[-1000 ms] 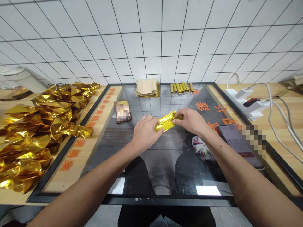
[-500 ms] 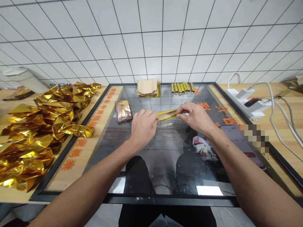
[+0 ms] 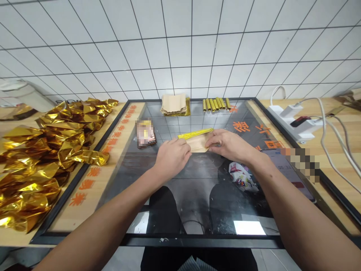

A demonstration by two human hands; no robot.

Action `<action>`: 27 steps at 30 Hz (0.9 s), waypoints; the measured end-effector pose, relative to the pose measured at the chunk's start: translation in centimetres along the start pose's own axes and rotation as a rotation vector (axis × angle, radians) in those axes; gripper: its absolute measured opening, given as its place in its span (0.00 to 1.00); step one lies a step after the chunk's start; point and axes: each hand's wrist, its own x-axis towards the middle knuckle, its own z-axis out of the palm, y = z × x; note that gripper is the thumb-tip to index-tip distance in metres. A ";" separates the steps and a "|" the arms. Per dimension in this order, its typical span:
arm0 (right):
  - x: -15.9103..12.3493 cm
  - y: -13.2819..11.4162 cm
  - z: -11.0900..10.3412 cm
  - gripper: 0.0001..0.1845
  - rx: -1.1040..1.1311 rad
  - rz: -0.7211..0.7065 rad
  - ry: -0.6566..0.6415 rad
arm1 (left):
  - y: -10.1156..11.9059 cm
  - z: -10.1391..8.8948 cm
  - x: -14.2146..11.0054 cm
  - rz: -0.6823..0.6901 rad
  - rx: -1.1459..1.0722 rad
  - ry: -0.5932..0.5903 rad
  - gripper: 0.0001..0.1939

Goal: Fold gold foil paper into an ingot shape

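Between my hands, above the glass tabletop, is a sheet of paper, tan on the side toward me and shiny yellow-gold along its far edge. My left hand pinches its left end, and my right hand pinches its right end between thumb and fingers. Beyond them, near the wall, lies a stack of tan and gold paper sheets. To the right of the stack several small gold paper rolls lie in a row.
Crumpled gold foil covers the table at left. A phone lies left of my hands; another phone lies beneath my right forearm. A white power strip with cables stands at right. A black frame edges the glass.
The sheet, a narrow folded strip before, now shows a wider tan face with its gold edge lying flatter beyond. Both hands have come slightly nearer to me.
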 end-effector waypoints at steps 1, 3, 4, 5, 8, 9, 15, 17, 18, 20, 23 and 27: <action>0.0 0.0 -0.1 0.08 0.010 -0.002 -0.002 | 0.0 -0.1 0.0 -0.006 -0.017 -0.012 0.11; 0.0 0.0 -0.1 0.07 0.039 0.002 -0.006 | 0.0 -0.4 0.1 -0.022 -0.063 -0.033 0.12; 0.1 0.1 -0.1 0.07 0.058 0.014 -0.008 | 0.0 -0.5 0.1 -0.038 -0.092 -0.040 0.12; 0.1 0.1 -0.1 0.08 0.081 0.033 -0.009 | 0.0 -0.5 0.2 -0.061 -0.121 -0.044 0.12; 0.3 0.3 0.0 0.10 0.148 0.112 0.005 | -0.3 -0.7 0.3 -0.166 -0.200 -0.045 0.13; 0.3 0.4 0.0 0.10 0.167 0.139 0.013 | -0.5 -0.7 0.3 -0.205 -0.223 -0.047 0.14; 0.5 0.8 0.5 0.15 0.188 0.274 0.071 | -1.0 -1.0 0.8 -0.385 -0.338 -0.107 0.16; 0.6 0.7 0.7 0.16 0.163 0.319 0.083 | -1.0 -1.2 0.9 -0.446 -0.361 -0.125 0.16; 0.7 0.6 0.8 0.16 0.145 0.348 0.088 | -0.9 -1.2 0.9 -0.479 -0.366 -0.134 0.16; 0.8 0.5 1.0 0.16 0.102 0.409 0.101 | -0.7 -1.3 1.0 -0.535 -0.360 -0.148 0.17; 1.0 0.3 1.3 0.17 0.042 0.477 0.112 | -0.5 -1.4 1.0 -0.585 -0.348 -0.155 0.18; 1.2 0.2 1.6 0.16 -0.031 0.535 0.137 | -0.5 -1.5 1.1 -0.606 -0.383 -0.185 0.17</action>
